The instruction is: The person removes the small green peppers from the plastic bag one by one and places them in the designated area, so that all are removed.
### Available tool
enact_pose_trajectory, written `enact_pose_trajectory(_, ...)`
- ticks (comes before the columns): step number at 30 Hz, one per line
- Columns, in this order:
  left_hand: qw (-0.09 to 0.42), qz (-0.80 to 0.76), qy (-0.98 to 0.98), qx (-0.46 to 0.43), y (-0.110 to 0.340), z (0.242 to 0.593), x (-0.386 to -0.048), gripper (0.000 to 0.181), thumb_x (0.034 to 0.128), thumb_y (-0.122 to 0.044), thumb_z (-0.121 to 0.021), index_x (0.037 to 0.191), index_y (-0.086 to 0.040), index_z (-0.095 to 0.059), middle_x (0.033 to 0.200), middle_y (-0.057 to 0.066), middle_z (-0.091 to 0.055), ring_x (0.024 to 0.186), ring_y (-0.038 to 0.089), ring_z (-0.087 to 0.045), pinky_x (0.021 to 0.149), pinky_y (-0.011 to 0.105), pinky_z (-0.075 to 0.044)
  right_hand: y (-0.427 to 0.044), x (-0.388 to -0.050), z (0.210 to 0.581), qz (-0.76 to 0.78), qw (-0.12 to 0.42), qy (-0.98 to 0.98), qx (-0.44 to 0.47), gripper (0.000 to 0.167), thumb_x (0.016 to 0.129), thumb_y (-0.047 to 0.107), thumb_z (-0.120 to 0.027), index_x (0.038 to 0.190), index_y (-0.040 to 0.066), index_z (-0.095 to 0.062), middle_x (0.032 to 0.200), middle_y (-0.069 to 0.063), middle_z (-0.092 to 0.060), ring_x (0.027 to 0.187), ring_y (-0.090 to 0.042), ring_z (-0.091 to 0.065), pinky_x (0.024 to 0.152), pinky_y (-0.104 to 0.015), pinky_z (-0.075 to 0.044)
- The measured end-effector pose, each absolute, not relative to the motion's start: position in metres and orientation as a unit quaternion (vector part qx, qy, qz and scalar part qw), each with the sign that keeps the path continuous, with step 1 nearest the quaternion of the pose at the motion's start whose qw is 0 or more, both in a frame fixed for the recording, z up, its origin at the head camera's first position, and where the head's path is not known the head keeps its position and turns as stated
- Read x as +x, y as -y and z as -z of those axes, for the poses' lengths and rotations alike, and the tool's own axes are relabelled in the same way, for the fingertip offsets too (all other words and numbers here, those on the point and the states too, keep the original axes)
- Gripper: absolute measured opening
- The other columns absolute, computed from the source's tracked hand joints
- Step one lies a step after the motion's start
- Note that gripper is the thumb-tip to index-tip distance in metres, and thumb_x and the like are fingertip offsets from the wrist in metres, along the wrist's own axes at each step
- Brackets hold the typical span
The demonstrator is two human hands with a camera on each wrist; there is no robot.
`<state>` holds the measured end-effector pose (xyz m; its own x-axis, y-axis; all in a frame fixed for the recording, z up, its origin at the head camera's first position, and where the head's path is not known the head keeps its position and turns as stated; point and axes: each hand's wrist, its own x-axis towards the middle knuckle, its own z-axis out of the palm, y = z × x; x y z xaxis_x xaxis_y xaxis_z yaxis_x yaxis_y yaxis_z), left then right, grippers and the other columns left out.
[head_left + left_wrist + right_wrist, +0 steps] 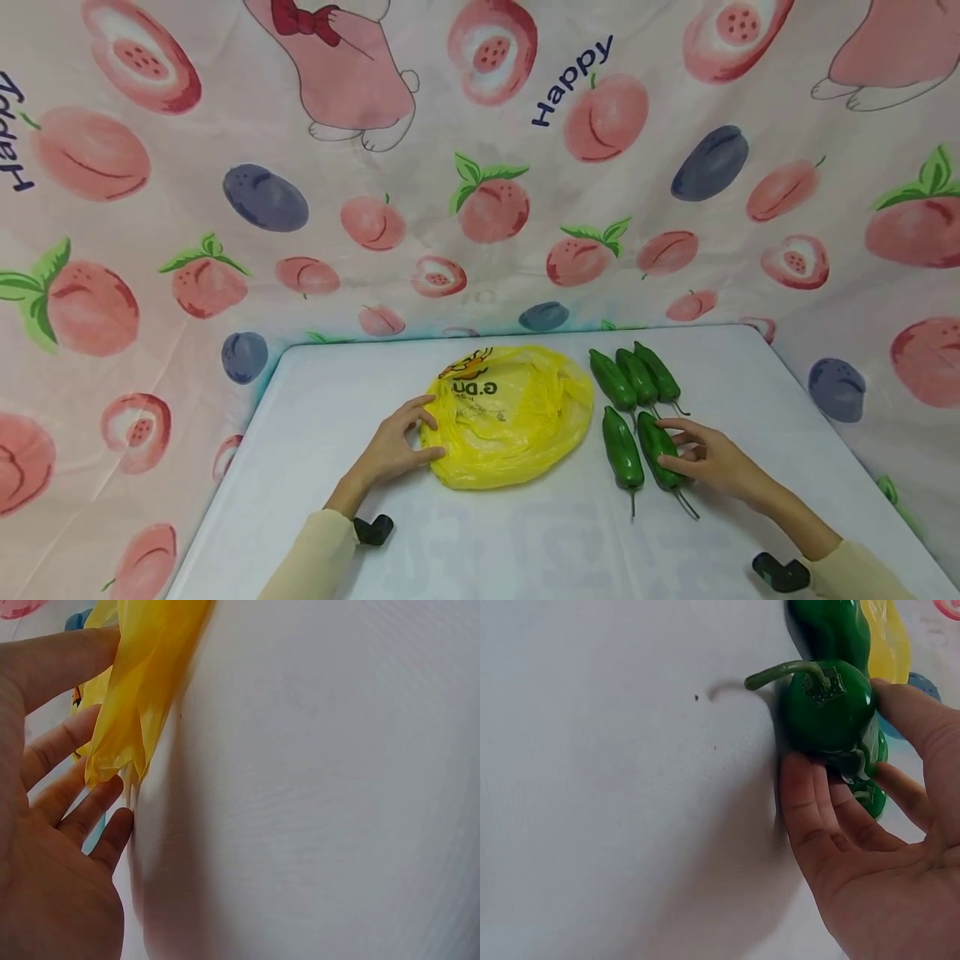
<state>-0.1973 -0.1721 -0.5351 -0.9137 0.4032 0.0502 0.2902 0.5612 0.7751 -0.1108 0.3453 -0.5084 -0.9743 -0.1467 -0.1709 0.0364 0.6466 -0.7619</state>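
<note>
A crumpled yellow plastic bag (517, 446) with dark print lies on the white table. At its left edge is my left hand (392, 446), thumb and fingers spread and touching the plastic. In the left wrist view the yellow bag (139, 697) stands between thumb and fingers, which are only loosely bent. My right hand (716, 462) holds a glossy green pepper (652, 437) at the near right of a group, thumb on one side and fingers on the other. The right wrist view shows this pepper (829, 712) stem end first, fingertips against its side.
Left of the held pepper lies another green pepper (621, 450). Behind them, three more lie in a row, among them a pepper (611, 379) close to the bag. A fruit-printed cloth (480, 275) hangs beyond the white table (510, 550).
</note>
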Motion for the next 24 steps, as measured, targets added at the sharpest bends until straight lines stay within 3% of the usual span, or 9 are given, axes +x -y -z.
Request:
enact_pose_trajectory(14, 0.065, -0.405, -0.886, 0.216, 0.172, 0.53, -0.199, 0.033, 0.0807, -0.038, -0.087, 0.103, -0.025, -0.065, 0.158, 0.005, -0.044, 0.148, 0.036, -0.036, 0.118, 0.061, -0.03, -0.351, -0.108, 0.487, 0.386, 0.151, -0.908, -0.065, 0.088, 0.091, 0.033, -0.079, 0.159, 0.013, -0.028, 0.136, -0.034, -0.052, 0.098, -0.027, -0.066, 0.073, -0.041, -0.059)
enact_pose_trajectory(20, 0.059, -0.401, -0.885, 0.228, 0.173, 0.525, -0.199, 0.035, 0.081, -0.037, -0.087, 0.105, -0.024, -0.066, 0.159, 0.007, -0.043, 0.149, 0.037, -0.035, 0.118, 0.063, -0.029, -0.354, -0.105, 0.476, 0.382, 0.135, -0.912, -0.064, 0.091, 0.09, 0.035, -0.08, 0.161, 0.015, -0.025, 0.141, -0.036, -0.045, 0.102, -0.03, -0.065, 0.074, -0.046, -0.059)
enact_pose_trajectory(24, 0.043, -0.402, -0.884, 0.235, 0.176, 0.519, -0.198, 0.036, 0.0805, -0.035, -0.088, 0.107, -0.021, -0.067, 0.158, 0.009, -0.044, 0.146, 0.039, -0.038, 0.112, 0.064, -0.037, -0.356, -0.103, 0.469, 0.378, 0.107, -0.917, -0.072, 0.091, 0.09, 0.036, -0.08, 0.16, 0.014, -0.026, 0.141, -0.035, -0.046, 0.103, -0.031, -0.065, 0.075, -0.043, -0.06)
